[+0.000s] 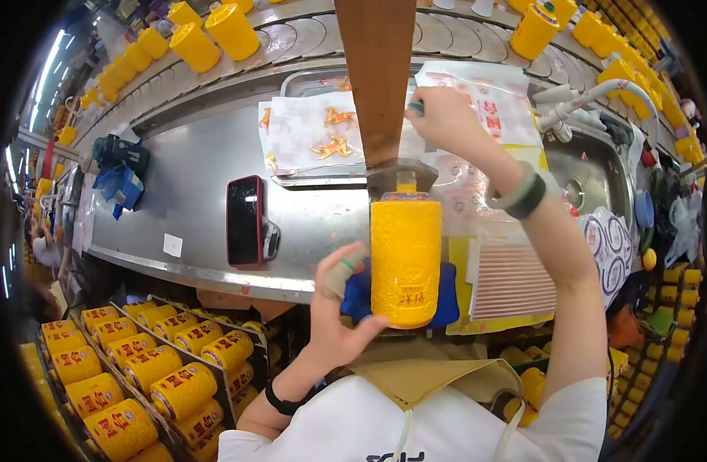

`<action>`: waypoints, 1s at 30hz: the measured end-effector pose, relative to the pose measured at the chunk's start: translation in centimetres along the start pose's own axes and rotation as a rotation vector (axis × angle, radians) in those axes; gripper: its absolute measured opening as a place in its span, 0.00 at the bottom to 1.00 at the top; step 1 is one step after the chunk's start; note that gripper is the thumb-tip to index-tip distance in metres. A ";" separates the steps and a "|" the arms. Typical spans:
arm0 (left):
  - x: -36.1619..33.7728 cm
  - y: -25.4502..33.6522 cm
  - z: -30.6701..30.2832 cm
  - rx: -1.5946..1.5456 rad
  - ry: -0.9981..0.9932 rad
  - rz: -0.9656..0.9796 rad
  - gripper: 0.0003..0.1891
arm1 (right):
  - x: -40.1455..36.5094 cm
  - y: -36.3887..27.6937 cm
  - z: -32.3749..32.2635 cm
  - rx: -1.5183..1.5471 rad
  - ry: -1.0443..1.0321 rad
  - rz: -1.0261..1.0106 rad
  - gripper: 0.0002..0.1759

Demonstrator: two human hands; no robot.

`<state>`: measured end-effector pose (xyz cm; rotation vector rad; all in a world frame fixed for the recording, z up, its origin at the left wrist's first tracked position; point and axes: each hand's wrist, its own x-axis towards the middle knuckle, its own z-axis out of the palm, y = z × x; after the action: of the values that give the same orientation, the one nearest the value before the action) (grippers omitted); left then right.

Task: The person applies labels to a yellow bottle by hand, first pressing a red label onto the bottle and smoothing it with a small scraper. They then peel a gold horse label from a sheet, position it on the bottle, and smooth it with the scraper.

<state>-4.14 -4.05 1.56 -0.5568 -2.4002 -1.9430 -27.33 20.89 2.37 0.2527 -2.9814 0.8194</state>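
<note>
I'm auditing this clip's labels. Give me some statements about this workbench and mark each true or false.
1. The left hand holds the yellow bottle. True.
2. The phone lies in the sink. False: it lies on the steel bench, left of the bottle.
3. The right hand has a bangle on its wrist. True.
4. The crated bottles are blue. False: they are yellow.

Yellow embossed bottle with red lettering, blue pad, red-cased phone, white sheets with gold figures, green bracelet
</note>
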 end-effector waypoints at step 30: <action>5.7 1.3 2.6 -0.673 -0.019 -0.462 0.32 | -19.4 -5.0 -1.4 0.863 -0.056 0.261 0.27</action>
<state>-8.51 0.17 3.48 0.0099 -1.9545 -2.9633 -7.41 20.18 4.59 -0.1081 -2.5267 2.1085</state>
